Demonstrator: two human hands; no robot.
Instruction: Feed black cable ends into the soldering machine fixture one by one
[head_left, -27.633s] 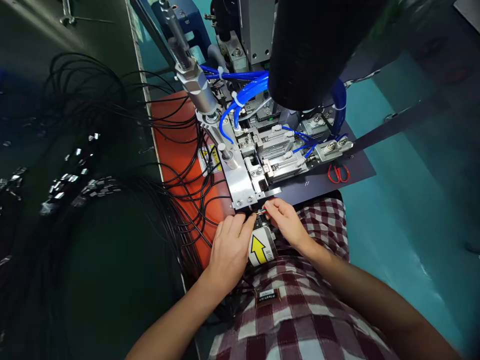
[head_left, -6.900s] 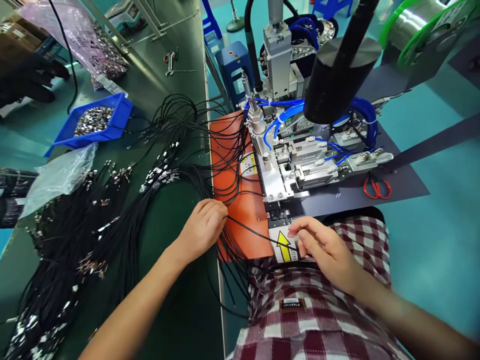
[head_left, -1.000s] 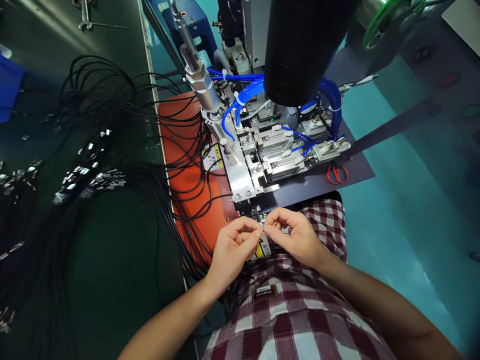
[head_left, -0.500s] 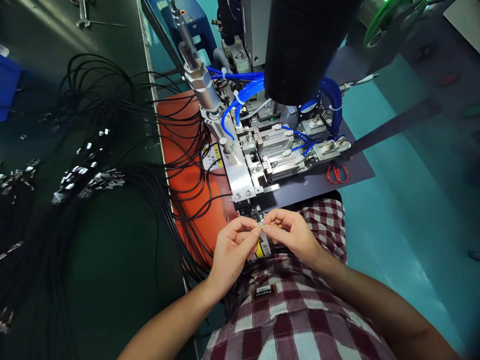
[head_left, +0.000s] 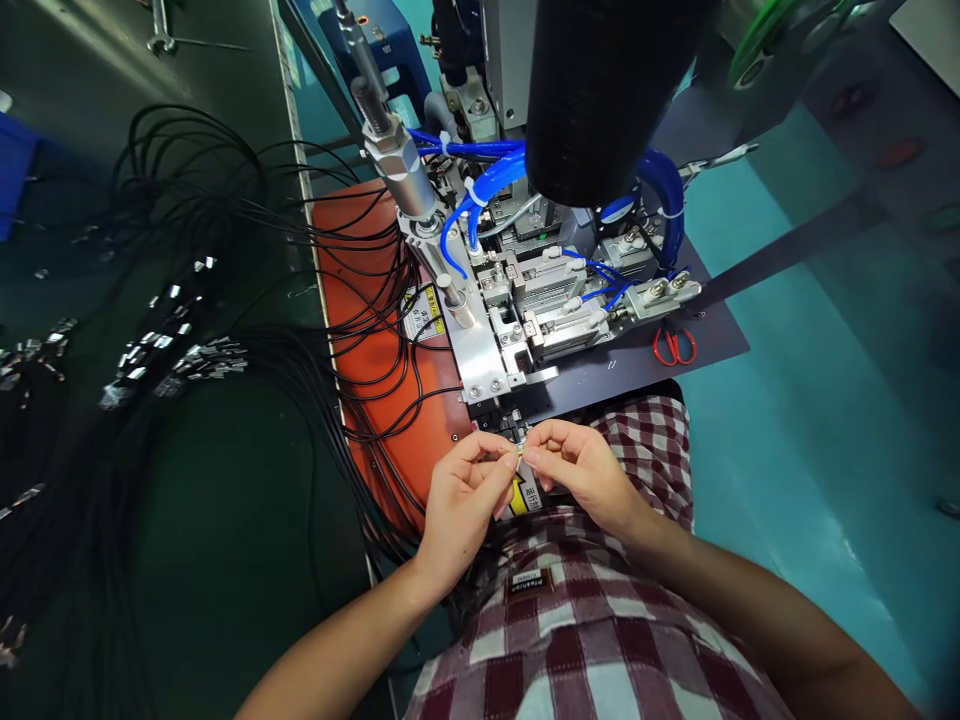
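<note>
My left hand [head_left: 469,495] and my right hand [head_left: 581,465] meet in front of the machine's near end, thumb and forefinger pinched on each. Between the two sets of fingertips shows a tiny pale piece [head_left: 520,452], too small to name and mostly covered by the fingers. Just beyond them sits the small dark fixture [head_left: 516,418] of a metal pneumatic machine [head_left: 480,355]. A yellow and white label [head_left: 528,495] lies below the fingertips, partly hidden by my left hand.
Black cables [head_left: 300,370] run across the orange base plate [head_left: 390,400] from the dark table [head_left: 225,520], their shiny ends bunched at left. Red-handled scissors [head_left: 675,347] lie on the grey plate at right. Blue air tubes [head_left: 499,180] and a black cylinder [head_left: 600,100] stand over the machine.
Both hands stay in nearly the same place, still pinched together. The fingertips have parted very slightly, and a bit more of the pale piece shows between them.
</note>
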